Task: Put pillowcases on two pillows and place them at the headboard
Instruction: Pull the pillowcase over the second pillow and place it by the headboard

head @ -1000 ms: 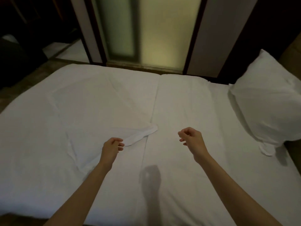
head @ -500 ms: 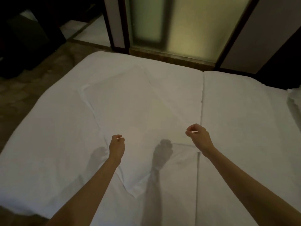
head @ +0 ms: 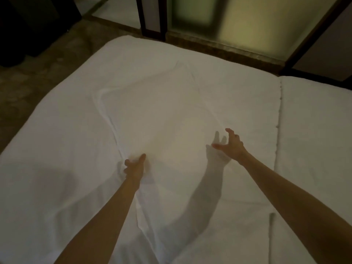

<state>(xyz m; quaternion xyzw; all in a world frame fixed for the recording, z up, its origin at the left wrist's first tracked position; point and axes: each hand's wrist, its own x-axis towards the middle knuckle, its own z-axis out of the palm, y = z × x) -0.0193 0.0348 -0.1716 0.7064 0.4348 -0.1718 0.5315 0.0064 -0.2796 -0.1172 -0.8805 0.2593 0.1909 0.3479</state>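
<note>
- The white pillowcase (head: 162,130) lies spread flat on the bed (head: 47,168), its rumpled left edge running down past the left hand (head: 135,167).
- The left hand presses on that edge, fingers (head: 127,163) partly curled into the cloth; whether they pinch it cannot be told.
- The right hand (head: 231,144) hovers over the case's right side with fingers (head: 229,131) spread apart, holding nothing.
- The step seems to be flattening the case and finding its open end. It would go best by pinning one side while the other hand sweeps outward, then lifting only the top layer at the opening.
- Half a second ago both hands were loose fists above the cloth; now the left has dropped onto it and the right has opened.
- The view has swung left, so the cased pillow seen a second ago is out of sight.
</note>
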